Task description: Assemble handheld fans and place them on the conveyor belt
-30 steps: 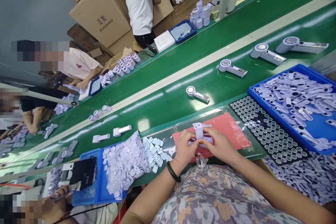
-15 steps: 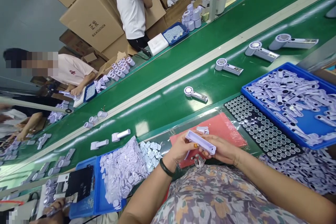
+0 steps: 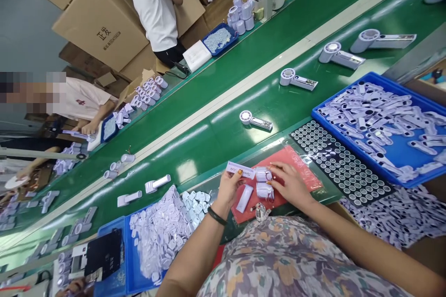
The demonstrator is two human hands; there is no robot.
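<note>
My left hand [image 3: 229, 187] pinches a lavender fan handle shell [image 3: 244, 170], its lettered outer face up. At the right end of the upper fan head [image 3: 262, 174], by its thin wires, are the fingers of my right hand [image 3: 291, 184], thumb and forefinger closed about it. A second cylindrical fan head [image 3: 265, 190] lies just below, on the red mat [image 3: 291, 167]. Another handle shell [image 3: 244, 198] rests on the mat under my left hand. A small clear plastic bundle [image 3: 261, 212] sits close to my body.
Right of the mat lie a black sheet of round stickers [image 3: 348, 171] and a blue tray [image 3: 400, 174] of handle parts. Leftward, a blue bin [image 3: 134, 260] holds small parts. Assembled fans [image 3: 256, 120] lie on the green conveyor [image 3: 209, 137]. Co-workers [image 3: 153, 9] stand across it.
The handle shell has turned from its hollow side to its lettered face and moved left in my left hand. My right hand has left it for the upper fan head. The view has shifted slightly.
</note>
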